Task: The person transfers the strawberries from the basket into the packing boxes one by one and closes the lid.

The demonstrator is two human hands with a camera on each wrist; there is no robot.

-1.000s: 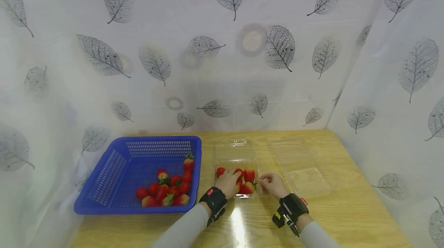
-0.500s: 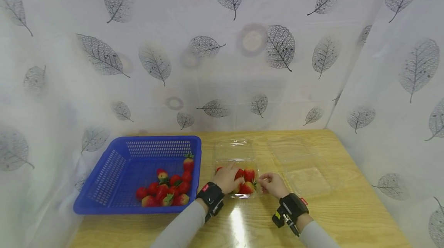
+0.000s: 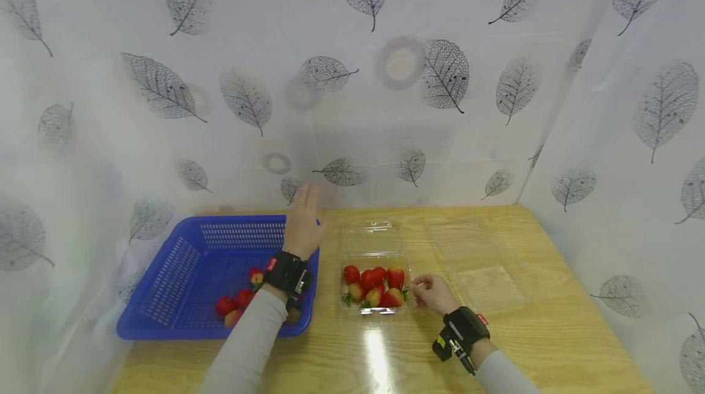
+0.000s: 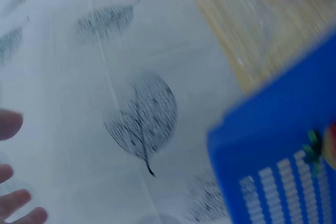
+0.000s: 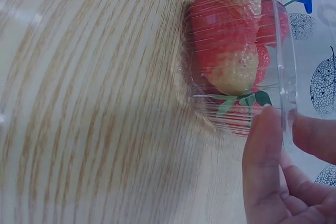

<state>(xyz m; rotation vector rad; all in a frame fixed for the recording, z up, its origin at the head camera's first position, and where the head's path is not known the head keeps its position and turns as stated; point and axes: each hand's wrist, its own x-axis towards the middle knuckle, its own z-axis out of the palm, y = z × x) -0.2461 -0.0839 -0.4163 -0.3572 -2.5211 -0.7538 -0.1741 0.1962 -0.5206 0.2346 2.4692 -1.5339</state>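
Observation:
A clear plastic clamshell box (image 3: 372, 240) stands with its lid raised back, and several strawberries (image 3: 393, 297) lie in its base. At the box's right side my right hand (image 3: 435, 295) pinches the rim between thumb and finger (image 5: 264, 150). My left hand (image 3: 303, 229) is above the right side of the blue basket (image 3: 315, 314), fingers extended and nothing held. In the left wrist view its fingertips (image 4: 18, 201) are spread apart. Strawberries (image 3: 224, 306) in the basket are partly hidden by my left forearm.
Another clear clamshell box (image 3: 490, 287) lies on the wooden table (image 3: 562, 333), to the right of my right hand. A white curtain (image 3: 352, 131) with leaf prints hangs behind the table and along both sides.
My left hand has left the strawberries in the box and moved left and up over the basket, uncovering the berries. The right hand stays at the box's rim.

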